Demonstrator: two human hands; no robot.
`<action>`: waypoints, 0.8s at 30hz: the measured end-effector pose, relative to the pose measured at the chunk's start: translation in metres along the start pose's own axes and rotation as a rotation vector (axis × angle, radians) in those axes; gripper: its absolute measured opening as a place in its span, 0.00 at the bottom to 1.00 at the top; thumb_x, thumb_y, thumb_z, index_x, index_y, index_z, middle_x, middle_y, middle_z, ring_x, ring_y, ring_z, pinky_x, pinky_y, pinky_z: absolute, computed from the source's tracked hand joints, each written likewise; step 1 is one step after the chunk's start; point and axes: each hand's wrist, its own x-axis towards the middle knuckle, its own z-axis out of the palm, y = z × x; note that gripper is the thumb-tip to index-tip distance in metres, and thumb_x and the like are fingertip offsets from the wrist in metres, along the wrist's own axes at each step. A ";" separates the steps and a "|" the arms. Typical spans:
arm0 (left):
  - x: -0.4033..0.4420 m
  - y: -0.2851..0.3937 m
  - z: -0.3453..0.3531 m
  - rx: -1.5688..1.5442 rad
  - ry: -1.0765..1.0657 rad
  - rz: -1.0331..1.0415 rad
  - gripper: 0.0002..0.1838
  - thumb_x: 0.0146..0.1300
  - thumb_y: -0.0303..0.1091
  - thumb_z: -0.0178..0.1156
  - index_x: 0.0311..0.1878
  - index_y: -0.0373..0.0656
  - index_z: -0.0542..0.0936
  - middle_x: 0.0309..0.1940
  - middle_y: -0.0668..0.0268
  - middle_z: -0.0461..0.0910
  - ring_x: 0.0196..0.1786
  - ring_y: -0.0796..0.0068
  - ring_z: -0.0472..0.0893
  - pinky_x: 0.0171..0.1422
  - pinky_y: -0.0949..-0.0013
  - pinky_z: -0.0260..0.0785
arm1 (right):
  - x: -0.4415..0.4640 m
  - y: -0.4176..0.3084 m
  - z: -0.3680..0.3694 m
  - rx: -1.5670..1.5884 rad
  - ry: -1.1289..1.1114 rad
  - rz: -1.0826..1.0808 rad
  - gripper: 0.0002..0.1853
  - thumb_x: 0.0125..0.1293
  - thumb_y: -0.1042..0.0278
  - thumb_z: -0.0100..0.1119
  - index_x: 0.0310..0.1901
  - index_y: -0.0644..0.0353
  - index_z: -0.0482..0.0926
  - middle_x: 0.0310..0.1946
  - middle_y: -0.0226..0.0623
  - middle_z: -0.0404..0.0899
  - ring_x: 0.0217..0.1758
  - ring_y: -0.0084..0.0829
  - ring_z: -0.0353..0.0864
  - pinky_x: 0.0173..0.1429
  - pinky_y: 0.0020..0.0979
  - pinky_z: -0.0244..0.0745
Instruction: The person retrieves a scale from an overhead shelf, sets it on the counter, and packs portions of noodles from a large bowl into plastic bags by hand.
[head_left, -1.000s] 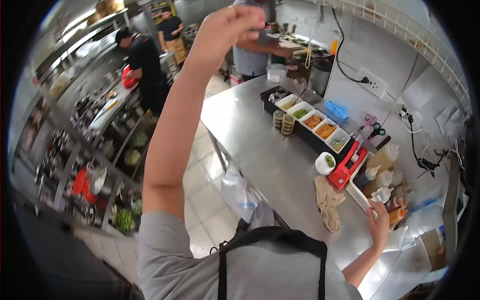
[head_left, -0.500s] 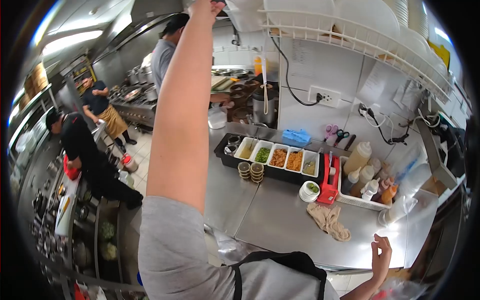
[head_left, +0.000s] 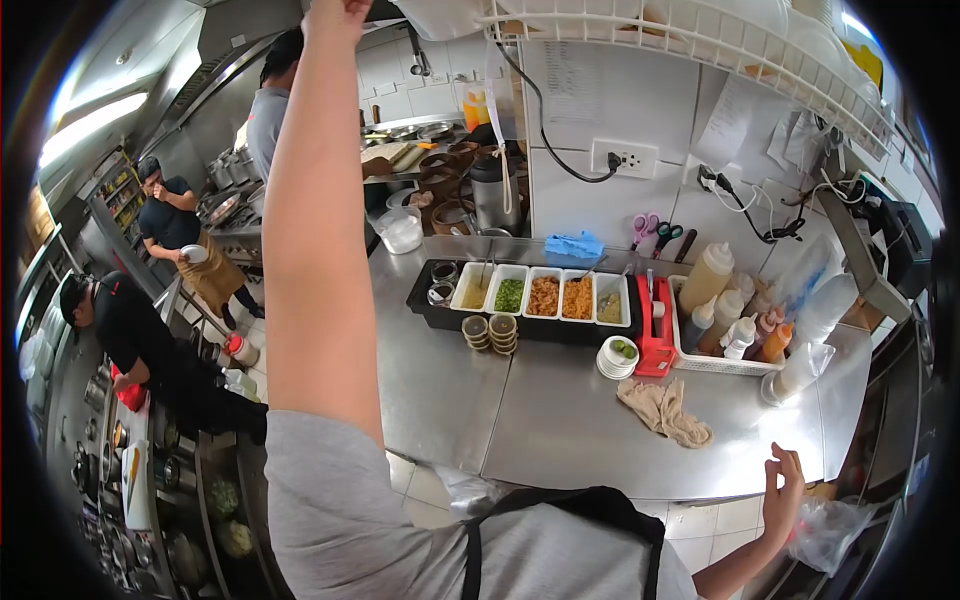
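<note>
My left arm stretches up across the view, and my left hand (head_left: 338,14) is at the top edge, partly cut off. Its visible fingers look curled; whatever they hold, if anything, is out of sight. A translucent plastic item (head_left: 440,18) hangs to its right by the wire rack (head_left: 640,40). Low on the right, my right hand (head_left: 783,485) is raised in front of the steel counter (head_left: 570,430), fingers loosely bent and holding nothing. The crumpled beige cloth (head_left: 668,412) and a clear plastic bottle (head_left: 797,375) lie nearest to it on the counter.
A black holder (head_left: 440,312) carries white tubs of chopped food. Beside it are lidded cups (head_left: 503,335), a red dispenser (head_left: 655,330) and a basket (head_left: 725,362) of squeeze bottles. One person (head_left: 270,110) stands behind my arm; two others (head_left: 185,225) (head_left: 150,340) work at left.
My left hand has shifted left and further out of the top of the view. My right hand has moved slightly right and up. The whole view has turned a little.
</note>
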 end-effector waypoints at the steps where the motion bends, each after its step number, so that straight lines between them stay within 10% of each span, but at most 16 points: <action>1: -0.014 0.009 0.002 -0.032 -0.010 0.058 0.10 0.60 0.38 0.56 0.37 0.40 0.73 0.31 0.61 0.77 0.37 0.65 0.78 0.42 0.58 0.73 | 0.002 -0.003 0.001 -0.003 0.001 -0.001 0.12 0.60 0.79 0.52 0.46 0.70 0.75 0.33 0.42 0.73 0.33 0.32 0.72 0.41 0.29 0.68; 7: -0.129 0.064 0.036 -0.140 -0.242 0.231 0.22 0.52 0.30 0.54 0.50 0.28 0.70 0.49 0.50 0.73 0.54 0.53 0.73 0.61 0.41 0.61 | 0.034 -0.015 0.015 0.133 0.017 -0.133 0.11 0.59 0.81 0.53 0.44 0.69 0.76 0.35 0.42 0.74 0.36 0.32 0.74 0.42 0.26 0.70; 9: -0.220 0.053 0.061 -0.112 -0.325 0.094 0.16 0.56 0.36 0.56 0.44 0.35 0.75 0.41 0.62 0.78 0.46 0.69 0.78 0.49 0.68 0.72 | 0.050 -0.018 0.040 0.287 0.057 -0.240 0.09 0.58 0.82 0.53 0.40 0.68 0.78 0.35 0.41 0.76 0.36 0.30 0.75 0.43 0.25 0.69; 10: -0.265 0.039 0.071 -0.149 -0.208 0.080 0.16 0.56 0.35 0.54 0.45 0.35 0.75 0.41 0.61 0.78 0.46 0.67 0.78 0.49 0.66 0.73 | 0.058 -0.031 0.051 0.388 -0.009 -0.273 0.09 0.59 0.80 0.52 0.41 0.68 0.78 0.38 0.41 0.75 0.38 0.30 0.74 0.44 0.25 0.68; 13: -0.388 -0.030 0.050 0.016 0.022 0.089 0.16 0.58 0.40 0.47 0.40 0.36 0.74 0.39 0.58 0.78 0.41 0.67 0.80 0.44 0.65 0.74 | 0.068 -0.093 0.101 1.337 -0.367 -0.156 0.30 0.61 0.53 0.56 0.59 0.64 0.67 0.58 0.45 0.67 0.59 0.38 0.70 0.59 0.37 0.67; 14: -0.432 -0.052 0.047 0.622 0.026 0.285 0.17 0.56 0.42 0.48 0.38 0.36 0.74 0.40 0.58 0.78 0.41 0.68 0.80 0.45 0.66 0.74 | 0.069 -0.110 0.111 1.535 -0.596 -0.159 0.43 0.56 0.43 0.60 0.66 0.60 0.56 0.63 0.45 0.61 0.63 0.40 0.65 0.61 0.41 0.65; 17: -0.510 -0.071 0.079 -0.713 -0.073 -0.549 0.25 0.54 0.44 0.48 0.48 0.32 0.73 0.49 0.53 0.75 0.48 0.59 0.77 0.50 0.55 0.72 | 0.064 -0.144 0.109 1.814 -0.897 -0.064 0.51 0.47 0.49 0.71 0.68 0.60 0.51 0.63 0.42 0.61 0.64 0.36 0.64 0.63 0.39 0.62; 19: -0.541 -0.069 0.073 -0.846 -0.114 -0.688 0.27 0.55 0.43 0.52 0.52 0.31 0.71 0.53 0.49 0.71 0.54 0.49 0.73 0.54 0.51 0.70 | 0.064 -0.149 0.078 1.648 -0.794 0.104 0.50 0.42 0.60 0.75 0.65 0.63 0.56 0.58 0.39 0.68 0.61 0.32 0.68 0.62 0.35 0.64; 24: -0.563 -0.041 0.107 -0.863 -0.626 -0.367 0.18 0.60 0.36 0.49 0.49 0.33 0.71 0.49 0.54 0.71 0.54 0.55 0.72 0.53 0.54 0.71 | 0.047 -0.132 0.002 1.427 -0.871 -0.463 0.25 0.49 0.64 0.66 0.48 0.66 0.73 0.44 0.39 0.78 0.46 0.31 0.78 0.49 0.30 0.74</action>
